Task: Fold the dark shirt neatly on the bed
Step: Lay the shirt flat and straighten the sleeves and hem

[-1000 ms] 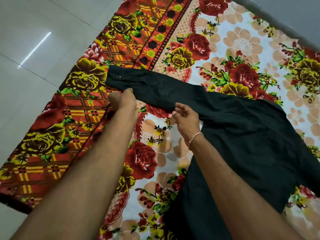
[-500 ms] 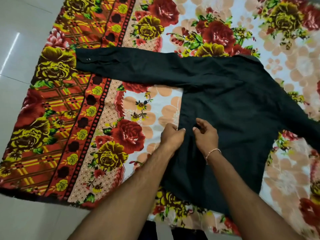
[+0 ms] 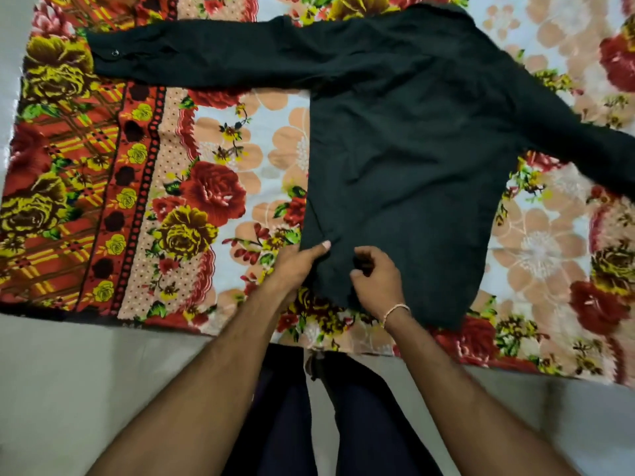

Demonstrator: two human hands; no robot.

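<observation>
Both hands work at the near left corner of the shirt's hem. Left hand [image 3: 299, 261] lies with its fingers mostly straight, thumb tip pressing the side edge of the cloth; right hand [image 3: 376, 274] has its fingers curled in over the fabric just beside it, apparently pinching a small fold, though the dark cloth hides the grip itself.

Largest in view is the floral bedsheet [image 3: 220, 149] in red, yellow and peach, spread over the bed. On it lies the dark long-sleeved cotton shirt [image 3: 412, 149], flat and face down as far as I can judge, body toward the person. Its left-lying sleeve [image 3: 206, 60] stretches straight out across the sheet, a small button at the cuff [image 3: 115, 53]; the other sleeve runs off the right edge.

To do this step well, I'd tug the hem taut and sweep outward so the side seam lies straight before any fold is made.

No containers are in view.
</observation>
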